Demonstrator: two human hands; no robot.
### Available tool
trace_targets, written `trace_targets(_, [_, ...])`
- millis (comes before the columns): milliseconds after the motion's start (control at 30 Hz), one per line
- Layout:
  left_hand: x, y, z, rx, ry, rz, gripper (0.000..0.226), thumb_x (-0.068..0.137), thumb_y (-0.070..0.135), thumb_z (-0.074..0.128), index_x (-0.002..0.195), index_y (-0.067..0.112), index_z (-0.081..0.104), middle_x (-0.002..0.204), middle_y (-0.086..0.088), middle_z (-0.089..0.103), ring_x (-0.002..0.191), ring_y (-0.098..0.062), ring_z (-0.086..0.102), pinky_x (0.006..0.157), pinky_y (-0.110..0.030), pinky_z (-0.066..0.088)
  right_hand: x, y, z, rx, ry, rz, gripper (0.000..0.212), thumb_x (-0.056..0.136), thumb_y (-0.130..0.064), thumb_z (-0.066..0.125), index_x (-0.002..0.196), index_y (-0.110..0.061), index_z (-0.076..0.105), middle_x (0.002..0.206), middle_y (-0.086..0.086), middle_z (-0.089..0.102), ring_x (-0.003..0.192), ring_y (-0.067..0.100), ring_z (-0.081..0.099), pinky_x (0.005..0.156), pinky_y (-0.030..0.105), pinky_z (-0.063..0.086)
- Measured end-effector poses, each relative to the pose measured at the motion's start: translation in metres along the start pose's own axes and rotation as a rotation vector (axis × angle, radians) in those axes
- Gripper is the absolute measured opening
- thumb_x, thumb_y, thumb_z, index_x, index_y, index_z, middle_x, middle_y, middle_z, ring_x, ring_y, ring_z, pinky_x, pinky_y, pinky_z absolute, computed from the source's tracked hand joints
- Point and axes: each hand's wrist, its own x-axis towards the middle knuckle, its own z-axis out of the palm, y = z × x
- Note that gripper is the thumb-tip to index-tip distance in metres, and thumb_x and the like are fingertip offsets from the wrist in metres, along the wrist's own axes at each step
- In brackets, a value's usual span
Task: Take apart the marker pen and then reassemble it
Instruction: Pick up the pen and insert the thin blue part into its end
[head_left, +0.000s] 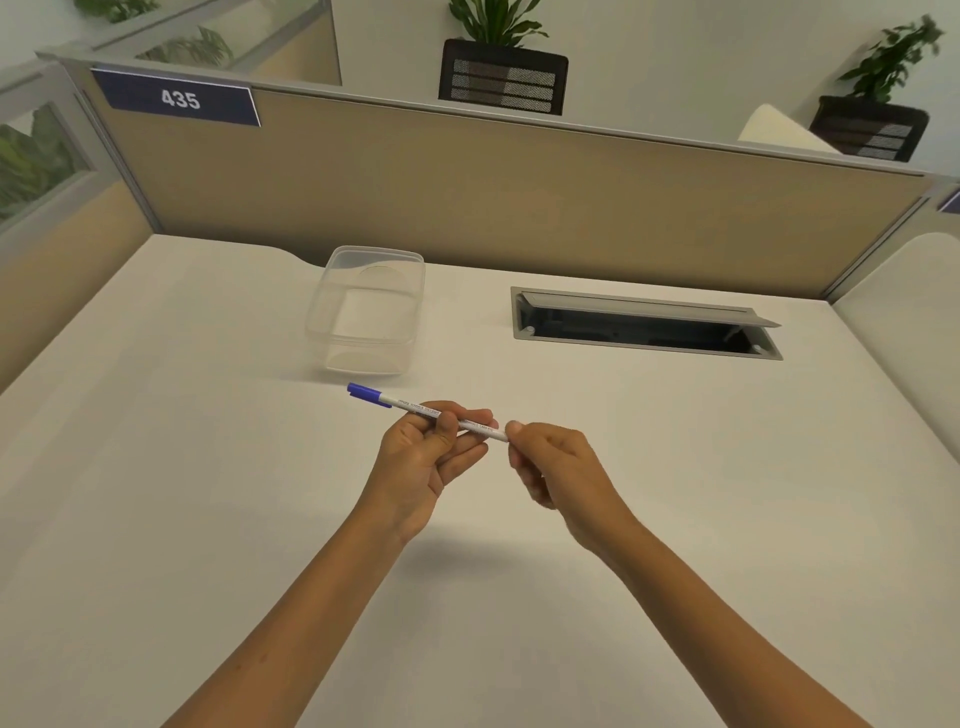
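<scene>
Forearms reach forward over the desk (208, 467), and we hold the marker pen (415, 410) in the air above its middle. Our left hand (426, 457) pinches the barrel palm up; our right hand (558, 467) curls its fingertips around the right end. The blue cap (366, 393) points toward the clear container (366, 312).

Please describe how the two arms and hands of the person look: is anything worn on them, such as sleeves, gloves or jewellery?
The left hand and the right hand are bare, with no gloves. No ring, watch or bracelet shows. Both forearms are uncovered as far as the picture's lower edge, so no sleeve is visible.
</scene>
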Motion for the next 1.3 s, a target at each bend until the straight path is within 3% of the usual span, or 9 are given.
trace_targets(133, [-0.003,-0.002,-0.003,-0.002,0.013,0.015,0.014,0.086,0.017,0.052,0.091,0.008,0.061,0.091,-0.007,0.077,0.093,-0.024,0.072,0.068,-0.026,0.058,-0.001,-0.001,0.005,0.102,-0.054,0.245,0.055,0.094,-0.045,0.043,0.046,-0.020,0.050,0.042,-0.004,0.043,0.036,0.009,0.035,0.036,0.017,0.029])
trace_targets(300, [-0.005,-0.002,-0.008,-0.033,0.066,0.018,0.015,0.092,0.011,0.047,0.092,0.007,0.061,0.090,-0.007,0.077,0.092,-0.025,0.072,0.068,-0.026,0.058,0.002,0.006,-0.002,-0.128,-0.017,-0.122,0.015,0.085,-0.036,0.065,0.088,-0.021,0.065,0.073,0.000,0.066,0.063,0.014,0.064,0.045,0.025,0.052])
trace_targets(400, [-0.005,-0.002,-0.008,-0.043,0.078,0.019,0.015,0.092,0.012,0.047,0.091,0.007,0.062,0.089,-0.007,0.078,0.092,-0.024,0.072,0.068,-0.027,0.058,0.005,0.007,-0.003,-0.203,0.035,-0.259,0.005,0.085,-0.019,0.067,0.081,-0.017,0.065,0.069,0.004,0.066,0.059,0.011,0.063,0.044,0.025,0.053])
trace_targets(533, [-0.004,-0.002,-0.008,-0.047,0.083,0.027,0.016,0.093,0.011,0.047,0.092,0.007,0.062,0.090,-0.007,0.078,0.092,-0.024,0.072,0.069,-0.027,0.058,0.006,0.005,-0.002,-0.216,0.061,-0.041,0.052,0.090,-0.052,0.045,0.068,-0.010,0.067,0.051,-0.001,0.062,0.041,0.011,0.055,0.040,0.021,0.045])
trace_targets(667, [-0.002,-0.002,-0.011,-0.058,0.101,0.023,0.016,0.093,0.011,0.046,0.091,0.007,0.061,0.089,-0.007,0.078,0.091,-0.024,0.072,0.068,-0.026,0.058,0.007,0.008,-0.005,-0.233,0.006,-0.129,0.021,0.083,-0.039,0.067,0.099,-0.027,0.061,0.082,-0.002,0.067,0.052,0.012,0.063,0.043,0.024,0.049])
trace_targets(800, [-0.002,-0.004,-0.015,-0.051,0.121,0.015,0.015,0.092,0.011,0.047,0.091,0.007,0.062,0.089,-0.006,0.078,0.091,-0.024,0.072,0.068,-0.026,0.058,0.009,0.010,-0.002,-0.249,0.008,-0.193,0.005,0.088,-0.019,0.061,0.085,-0.020,0.064,0.074,-0.004,0.066,0.053,0.010,0.060,0.041,0.024,0.047])
trace_targets(933, [-0.002,-0.009,-0.019,-0.063,0.142,0.004,0.016,0.093,0.012,0.047,0.092,0.007,0.062,0.089,-0.006,0.078,0.091,-0.025,0.072,0.067,-0.026,0.058,0.015,0.009,0.000,-0.261,0.060,-0.023,0.039,0.094,-0.042,0.047,0.082,-0.010,0.066,0.061,0.000,0.066,0.046,0.011,0.058,0.039,0.023,0.043])
trace_targets(1167, [0.003,-0.011,-0.030,-0.084,0.171,0.000,0.016,0.092,0.012,0.048,0.090,0.008,0.063,0.090,-0.006,0.078,0.092,-0.024,0.072,0.067,-0.026,0.058,0.022,0.022,0.007,-0.333,-0.012,-0.126,0.003,0.087,-0.019,0.064,0.084,-0.018,0.063,0.073,0.001,0.065,0.054,0.014,0.061,0.040,0.022,0.046])
trace_targets(1300, [0.009,-0.010,-0.041,-0.094,0.196,0.001,0.016,0.093,0.012,0.047,0.090,0.008,0.063,0.089,-0.006,0.078,0.091,-0.024,0.072,0.067,-0.026,0.058,0.028,0.033,0.018,-0.292,-0.064,-0.058,0.030,0.081,-0.030,0.070,0.107,-0.025,0.056,0.080,0.000,0.067,0.057,0.014,0.065,0.041,0.021,0.048])
